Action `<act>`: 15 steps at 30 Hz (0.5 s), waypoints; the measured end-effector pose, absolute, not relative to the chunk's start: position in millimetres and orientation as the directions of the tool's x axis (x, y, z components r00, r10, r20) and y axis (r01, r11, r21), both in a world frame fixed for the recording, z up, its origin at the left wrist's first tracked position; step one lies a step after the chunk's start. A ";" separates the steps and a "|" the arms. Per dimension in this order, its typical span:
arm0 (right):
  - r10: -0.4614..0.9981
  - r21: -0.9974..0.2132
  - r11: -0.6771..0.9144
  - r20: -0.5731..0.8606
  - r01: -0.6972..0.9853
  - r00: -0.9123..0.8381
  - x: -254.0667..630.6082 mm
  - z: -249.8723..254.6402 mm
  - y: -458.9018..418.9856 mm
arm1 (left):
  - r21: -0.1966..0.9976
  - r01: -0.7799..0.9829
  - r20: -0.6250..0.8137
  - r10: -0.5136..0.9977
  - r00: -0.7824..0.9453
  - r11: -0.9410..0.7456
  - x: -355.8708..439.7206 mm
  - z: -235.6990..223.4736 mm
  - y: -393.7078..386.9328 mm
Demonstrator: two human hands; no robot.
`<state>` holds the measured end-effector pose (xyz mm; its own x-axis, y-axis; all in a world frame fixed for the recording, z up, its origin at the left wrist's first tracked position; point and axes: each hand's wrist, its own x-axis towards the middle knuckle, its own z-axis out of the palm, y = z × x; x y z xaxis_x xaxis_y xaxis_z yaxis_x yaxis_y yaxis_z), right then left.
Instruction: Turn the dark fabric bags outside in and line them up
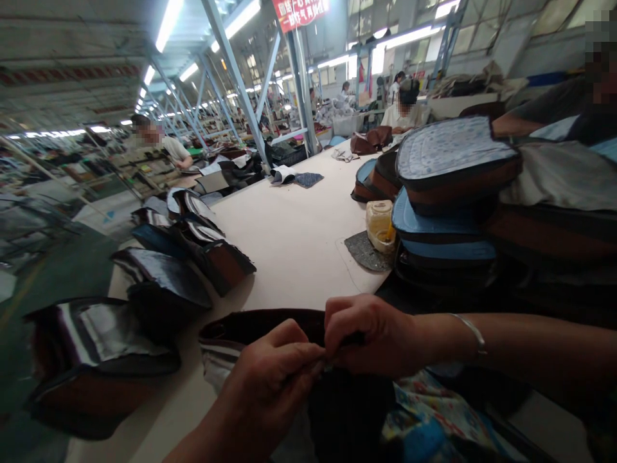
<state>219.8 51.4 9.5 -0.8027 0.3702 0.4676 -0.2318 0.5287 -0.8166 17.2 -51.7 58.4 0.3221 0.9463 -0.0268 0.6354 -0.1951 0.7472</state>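
Both hands (315,350) pinch dark pc. edge, prob. fabric (270,316).

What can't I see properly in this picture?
All in the head view:
- The spot on the dark cloth where the left hand and right hand meet: covered by fingers.
- Top of the red banner: cut off by the upper edge.
- Rest of the person with the arm at right: cut off by the right edge.
- Far workers' hands: too small and blurry.
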 end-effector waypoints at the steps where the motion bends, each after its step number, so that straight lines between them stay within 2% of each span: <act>1: 0.313 -0.753 0.603 0.526 -0.262 -0.791 220.9 7.9 50.6 | 0.755 0.630 -0.033 0.948 0.316 -0.184 15.4 57.4 -53.9; 4: 0.098 -0.468 0.837 0.637 -0.283 -0.764 224.7 5.8 48.8 | 0.800 0.596 -0.162 0.934 0.319 -0.065 9.4 59.4 -56.1; 6: 0.016 -0.318 0.918 0.622 -0.235 -0.783 225.7 4.5 46.9 | 0.815 0.579 -0.270 0.901 0.340 0.026 6.3 61.8 -53.0; 11: 0.126 -0.298 0.952 0.594 -0.072 -0.795 224.7 -1.0 39.8 | 0.806 0.589 -0.337 0.864 0.373 0.059 8.1 58.9 -44.6; 13: 0.068 -0.283 0.949 0.622 -0.143 -0.780 227.8 1.6 38.6 | 0.796 0.603 -0.328 0.873 0.362 0.048 13.0 58.7 -46.3; 15: 0.079 -0.384 0.897 0.625 -0.218 -0.776 233.0 10.6 39.5 | 0.770 0.638 -0.283 0.898 0.338 0.002 19.0 61.7 -50.7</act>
